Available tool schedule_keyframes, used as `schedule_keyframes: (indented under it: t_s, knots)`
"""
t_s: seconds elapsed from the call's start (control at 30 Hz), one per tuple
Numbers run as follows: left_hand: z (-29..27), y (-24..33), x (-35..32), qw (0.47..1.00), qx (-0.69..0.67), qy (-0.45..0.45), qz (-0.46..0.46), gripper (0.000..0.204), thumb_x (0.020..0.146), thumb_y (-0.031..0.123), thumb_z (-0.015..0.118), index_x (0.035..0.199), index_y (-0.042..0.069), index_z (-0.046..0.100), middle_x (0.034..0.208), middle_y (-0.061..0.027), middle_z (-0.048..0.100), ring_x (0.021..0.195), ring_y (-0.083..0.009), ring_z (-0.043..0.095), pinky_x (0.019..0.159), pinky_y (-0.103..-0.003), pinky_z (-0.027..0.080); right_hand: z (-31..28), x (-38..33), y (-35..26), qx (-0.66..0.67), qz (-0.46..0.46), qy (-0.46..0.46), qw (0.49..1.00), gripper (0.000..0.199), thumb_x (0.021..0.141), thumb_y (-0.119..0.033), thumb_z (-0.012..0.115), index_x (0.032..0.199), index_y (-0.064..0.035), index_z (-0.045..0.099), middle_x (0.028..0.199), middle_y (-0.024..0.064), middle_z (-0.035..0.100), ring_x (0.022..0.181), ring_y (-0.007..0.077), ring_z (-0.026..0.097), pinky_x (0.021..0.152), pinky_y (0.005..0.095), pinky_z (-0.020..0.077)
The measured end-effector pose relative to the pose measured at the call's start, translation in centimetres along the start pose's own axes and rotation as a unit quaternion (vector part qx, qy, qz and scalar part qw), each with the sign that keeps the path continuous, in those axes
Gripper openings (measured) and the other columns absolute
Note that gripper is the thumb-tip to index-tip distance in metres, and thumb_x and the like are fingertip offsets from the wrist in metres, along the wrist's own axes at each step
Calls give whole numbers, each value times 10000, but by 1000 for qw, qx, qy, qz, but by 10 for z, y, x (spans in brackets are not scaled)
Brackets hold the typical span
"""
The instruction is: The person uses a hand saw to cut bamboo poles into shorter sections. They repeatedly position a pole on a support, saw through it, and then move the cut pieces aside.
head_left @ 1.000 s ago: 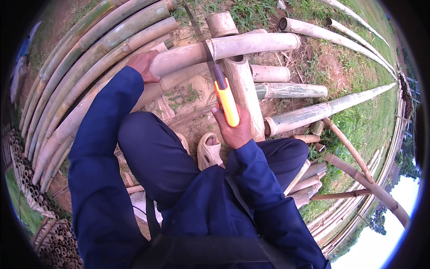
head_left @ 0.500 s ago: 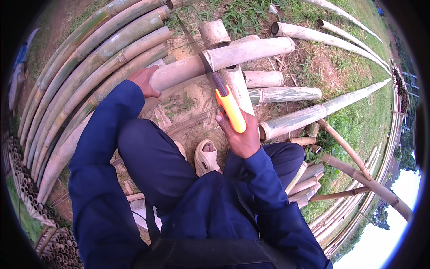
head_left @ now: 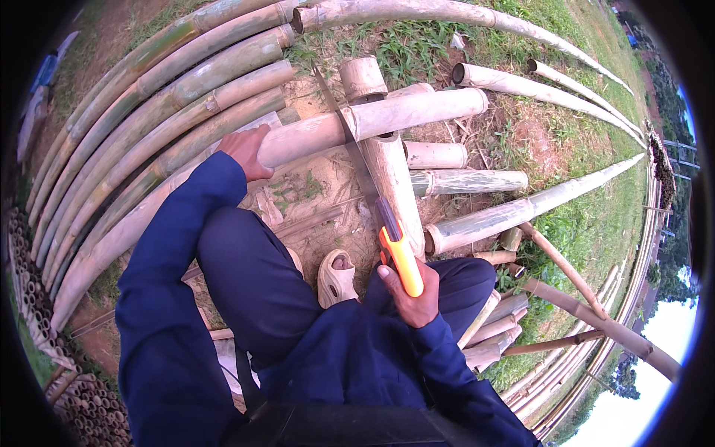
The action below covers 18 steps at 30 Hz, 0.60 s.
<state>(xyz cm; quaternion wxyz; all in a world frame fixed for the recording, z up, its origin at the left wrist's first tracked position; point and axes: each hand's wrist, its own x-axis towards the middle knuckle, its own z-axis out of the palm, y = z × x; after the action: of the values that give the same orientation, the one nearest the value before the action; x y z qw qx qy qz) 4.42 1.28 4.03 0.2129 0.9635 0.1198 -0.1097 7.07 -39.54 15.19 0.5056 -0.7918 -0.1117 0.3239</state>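
The tube (head_left: 417,110) lies just past 12 o'clock, its raised end pointing toward 1 o'clock. At 10 o'clock, the left grip (head_left: 248,153) is closed around its near end. The right grip (head_left: 418,306), at 5 o'clock, is wrapped around the orange handle of the saw (head_left: 403,259). The blade slants up toward 11 o'clock and crosses the tube between the left grip and the log (head_left: 400,182); how deep it sits I cannot tell. The tube passes over the log. Long poles (head_left: 186,89) curve around 10 o'clock, short offcuts (head_left: 477,181) lie at 2, and a sandal (head_left: 337,281) sits near 6.
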Motion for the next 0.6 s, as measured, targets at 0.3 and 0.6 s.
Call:
schedule_keyframes:
  t_s: [0.3, 0.6]
  knots:
    - [12, 30, -41, 999, -30, 17, -11, 699, 631, 283, 829, 1222, 15, 569, 1114, -245, 687, 1019, -469, 665, 870, -526, 526, -23, -38, -17, -46, -36, 4, 998, 287, 948, -152, 790, 1134, 45, 695, 806, 97, 687, 705, 121, 611, 679, 298, 509]
    - [28, 58, -75, 994, 32, -104, -13, 805, 653, 430, 905, 1199, -2, 501, 1088, -281, 684, 1014, -472, 680, 864, -518, 539, -41, -75, 25, -57, -33, -46, 997, 284, 960, -132, 776, 1156, 54, 689, 837, 37, 665, 724, 96, 575, 684, 261, 487]
